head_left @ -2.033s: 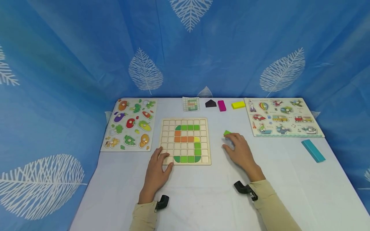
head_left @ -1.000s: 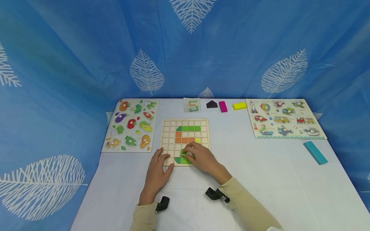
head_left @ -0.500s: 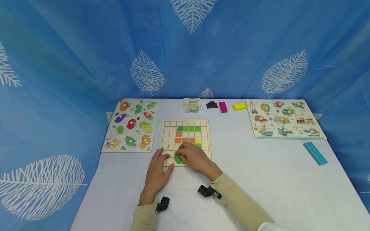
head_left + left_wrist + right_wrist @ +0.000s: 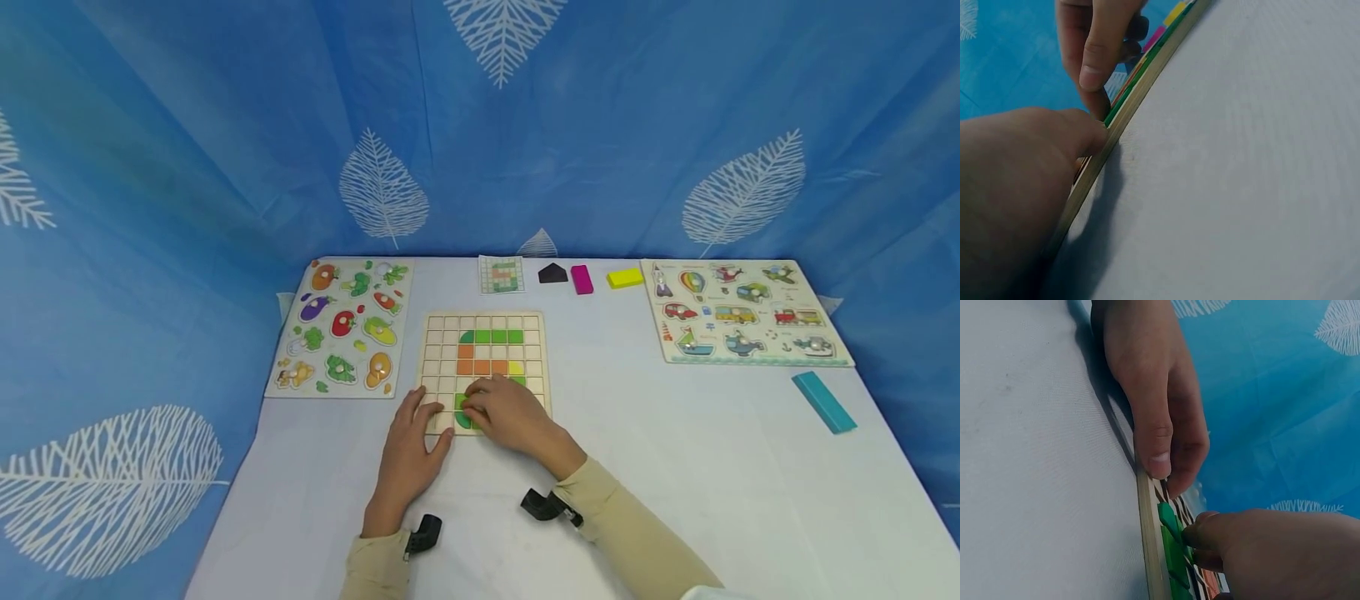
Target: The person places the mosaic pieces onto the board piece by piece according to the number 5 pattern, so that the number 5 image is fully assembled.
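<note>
A wooden grid board [image 4: 543, 333] lies in the middle of the table, with green, orange and yellow tiles set in some of its squares. My left hand [image 4: 407, 458] rests at the board's near left corner, thumb at the near edge and fingers spread along the left side. Bent over the lower part of the board is my right hand [image 4: 513, 414], its thumb and fingertips around the edge of a green square tile [image 4: 460, 402] at the left. That tile looks level in its square. In the right wrist view a darker green curved tile [image 4: 1170, 519] shows beside the fingers. My right hand hides several squares.
A vegetable puzzle board [image 4: 345, 350] lies left, and a vehicle puzzle board [image 4: 738, 317] right. Along the back are a small pattern card [image 4: 501, 275], a black block [image 4: 552, 273], a magenta block [image 4: 582, 280] and a yellow block [image 4: 626, 278]. A teal block [image 4: 823, 402] lies far right.
My right hand has brought a green tile from the table right of the board to the lower left squares. Lately its fingertips have shifted slightly right, uncovering the tile. My left hand has stayed put.
</note>
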A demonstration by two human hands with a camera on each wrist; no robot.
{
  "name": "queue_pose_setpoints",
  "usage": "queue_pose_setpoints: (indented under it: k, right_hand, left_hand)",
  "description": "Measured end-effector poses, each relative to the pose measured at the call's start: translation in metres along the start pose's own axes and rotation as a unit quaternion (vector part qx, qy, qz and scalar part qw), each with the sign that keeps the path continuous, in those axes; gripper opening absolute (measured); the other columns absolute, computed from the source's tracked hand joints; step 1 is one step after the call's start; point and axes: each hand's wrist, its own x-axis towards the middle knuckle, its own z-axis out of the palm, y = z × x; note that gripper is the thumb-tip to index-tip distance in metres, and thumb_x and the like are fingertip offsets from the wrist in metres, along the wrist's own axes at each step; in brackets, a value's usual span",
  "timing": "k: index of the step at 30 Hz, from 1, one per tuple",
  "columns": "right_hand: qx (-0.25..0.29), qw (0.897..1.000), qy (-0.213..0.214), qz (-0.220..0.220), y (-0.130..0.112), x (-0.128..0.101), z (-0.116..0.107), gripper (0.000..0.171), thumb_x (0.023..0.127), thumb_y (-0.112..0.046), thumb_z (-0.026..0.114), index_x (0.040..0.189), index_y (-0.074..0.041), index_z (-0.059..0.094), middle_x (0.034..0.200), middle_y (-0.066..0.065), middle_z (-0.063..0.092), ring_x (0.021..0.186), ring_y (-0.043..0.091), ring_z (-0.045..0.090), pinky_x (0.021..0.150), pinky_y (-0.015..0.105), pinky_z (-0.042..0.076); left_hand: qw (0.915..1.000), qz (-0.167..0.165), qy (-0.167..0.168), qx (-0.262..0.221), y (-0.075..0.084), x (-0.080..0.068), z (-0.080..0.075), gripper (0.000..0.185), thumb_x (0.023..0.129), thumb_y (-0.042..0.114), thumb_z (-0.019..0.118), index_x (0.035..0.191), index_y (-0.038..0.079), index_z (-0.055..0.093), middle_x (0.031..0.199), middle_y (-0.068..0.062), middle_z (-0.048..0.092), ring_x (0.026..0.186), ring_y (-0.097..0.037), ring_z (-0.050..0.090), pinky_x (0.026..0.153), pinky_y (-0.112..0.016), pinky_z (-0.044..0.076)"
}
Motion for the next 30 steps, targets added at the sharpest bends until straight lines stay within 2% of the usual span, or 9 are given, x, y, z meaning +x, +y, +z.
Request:
queue_pose_setpoints:
  k: [3,6,8,10,13,15,17,22,30]
  right_hand:
    - [-0.015,1.000,0.007,0.016,0.002,-0.010,-0.007,0.022,0.100,-0.037,0.065,0.105,-0.023,0.080,0.115,-0.004,0.074,0.100,0.017,0.065,0.086,0.033,0.054]
    - [-0.021,0.998,0.017,0.059,0.011,-0.028,-0.020,0.027,0.099,-0.040,0.066,0.112,-0.020,0.078,0.120,-0.001,0.073,0.101,0.020,0.062,0.086,0.035,0.053]
    - [-0.026,0.995,0.024,0.097,0.021,-0.042,-0.030,0.039,0.097,-0.044,0.067,0.124,-0.017,0.073,0.129,0.003,0.070,0.108,0.024,0.060,0.089,0.040,0.052]
    - [-0.030,0.990,0.030,0.135,0.034,-0.058,-0.042,0.058,0.094,-0.051,0.068,0.139,-0.013,0.063,0.143,0.009,0.061,0.123,0.032,0.055,0.099,0.048,0.050]
    - [-0.036,0.979,0.034,0.198,0.056,-0.081,-0.057,0.086,0.090,-0.060,0.067,0.155,-0.009,0.043,0.162,0.016,0.039,0.147,0.042,0.034,0.116,0.064,0.032]
    - [-0.034,0.970,0.035,0.237,0.069,-0.095,-0.065,0.098,0.087,-0.064,0.067,0.160,-0.007,0.032,0.168,0.020,0.025,0.154,0.047,0.018,0.121,0.070,0.018]
    - [-0.030,0.963,0.042,0.264,0.080,-0.105,-0.070,0.104,0.086,-0.065,0.067,0.161,-0.005,0.027,0.169,0.022,0.020,0.155,0.050,0.011,0.122,0.072,0.010]
    - [-0.030,0.958,0.054,0.280,0.092,-0.115,-0.075,0.108,0.085,-0.068,0.067,0.161,-0.003,0.024,0.169,0.024,0.018,0.154,0.055,0.009,0.119,0.076,0.008]
    - [-0.034,0.957,0.051,0.283,0.093,-0.110,-0.073,0.110,0.084,-0.069,0.067,0.161,-0.003,0.025,0.168,0.024,0.019,0.154,0.054,0.010,0.120,0.075,0.008]
  left_hand:
    - [1.0000,0.003,-0.006,0.003,0.000,0.000,-0.001,0.040,0.094,0.028,0.074,0.127,0.011,0.062,0.159,-0.015,0.040,0.152,-0.039,0.032,0.120,-0.060,0.035]
    - [0.9994,0.014,-0.017,0.029,0.000,0.000,-0.006,0.045,0.095,0.033,0.073,0.132,0.011,0.060,0.160,-0.015,0.039,0.153,-0.038,0.031,0.121,-0.059,0.034]
    - [0.9976,0.026,-0.021,0.061,0.001,0.002,-0.015,0.055,0.095,0.039,0.072,0.139,0.011,0.057,0.162,-0.016,0.036,0.155,-0.038,0.027,0.123,-0.060,0.030]
    - [0.9946,0.040,-0.016,0.094,0.004,0.007,-0.026,0.067,0.093,0.046,0.071,0.148,0.013,0.052,0.166,-0.017,0.031,0.156,-0.040,0.022,0.124,-0.062,0.024]
    - [0.9894,0.057,-0.007,0.133,0.008,0.019,-0.042,0.078,0.094,0.057,0.064,0.158,0.019,0.040,0.170,-0.015,0.020,0.158,-0.042,0.011,0.125,-0.065,0.012]
    - [0.9865,0.064,-0.007,0.150,0.009,0.028,-0.050,0.080,0.095,0.061,0.058,0.160,0.022,0.034,0.172,-0.014,0.014,0.159,-0.041,0.006,0.125,-0.066,0.006]
    - [0.9838,0.067,-0.014,0.166,0.009,0.036,-0.055,0.079,0.097,0.062,0.053,0.161,0.022,0.030,0.173,-0.013,0.011,0.160,-0.040,0.003,0.125,-0.066,0.003]
    - [0.9817,0.050,-0.026,0.182,0.005,0.046,-0.059,0.078,0.098,0.061,0.049,0.162,0.021,0.028,0.172,-0.014,0.011,0.159,-0.042,0.005,0.125,-0.067,0.002]
    - [0.9836,0.036,-0.042,0.172,0.005,0.048,-0.060,0.078,0.099,0.062,0.047,0.163,0.023,0.025,0.173,-0.012,0.008,0.160,-0.039,-0.002,0.125,-0.067,-0.001]
